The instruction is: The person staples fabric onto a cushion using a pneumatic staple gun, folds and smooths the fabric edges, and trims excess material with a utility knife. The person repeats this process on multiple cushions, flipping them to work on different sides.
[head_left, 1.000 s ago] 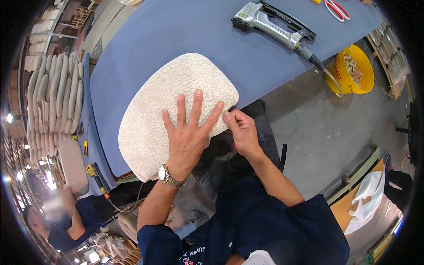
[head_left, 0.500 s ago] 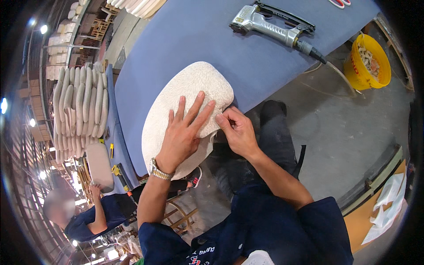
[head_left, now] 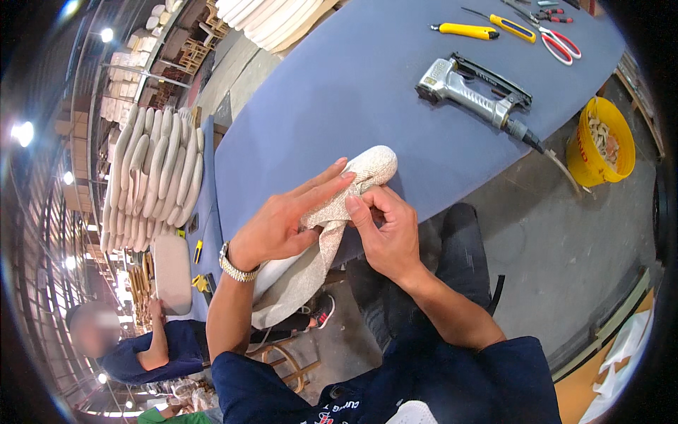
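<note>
Steady the cushion (head_left: pixel 382 160) with your left hand (head_left: pixel 281 220) and let the right hand (head_left: pixel 385 227) work the cloth (head_left: pixel 295 293); a small pinch near the rounded end and an even pull should limit creases there. Left: straight fingers over the top, thumb on the near side, cushion between; how hard it presses, can't tell. Right: thumb and forefinger together on the cloth. Cushion tilted, its rounded end just beyond both your hands, over the bench (head_left: pixel 282 159); loose cloth hangs below, nearer you.
</note>
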The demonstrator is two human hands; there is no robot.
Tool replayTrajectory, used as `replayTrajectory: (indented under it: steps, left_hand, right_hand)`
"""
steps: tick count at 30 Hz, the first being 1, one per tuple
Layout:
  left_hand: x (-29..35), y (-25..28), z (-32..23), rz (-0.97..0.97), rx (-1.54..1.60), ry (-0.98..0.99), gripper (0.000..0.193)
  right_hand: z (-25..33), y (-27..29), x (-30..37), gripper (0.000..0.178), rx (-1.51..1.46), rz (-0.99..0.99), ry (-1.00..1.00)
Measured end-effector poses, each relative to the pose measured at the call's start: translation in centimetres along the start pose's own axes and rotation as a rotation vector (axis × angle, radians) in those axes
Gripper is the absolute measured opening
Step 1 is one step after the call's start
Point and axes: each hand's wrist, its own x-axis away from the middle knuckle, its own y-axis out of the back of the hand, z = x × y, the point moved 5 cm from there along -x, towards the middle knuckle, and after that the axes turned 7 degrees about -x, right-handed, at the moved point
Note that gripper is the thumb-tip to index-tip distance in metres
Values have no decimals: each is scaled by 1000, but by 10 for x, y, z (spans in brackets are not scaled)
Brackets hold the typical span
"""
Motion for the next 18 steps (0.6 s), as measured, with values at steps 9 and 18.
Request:
replayTrajectory:
  steps: [9,18]
  left_hand:
    - [-6,13,22,-39,50,-94,82]
    - [-7,23,42,-34,201,-119,72]
  right_hand:
    - [9,-9,-24,26,158,5,86]
    - [54,-23,-32,32,538,191,229]
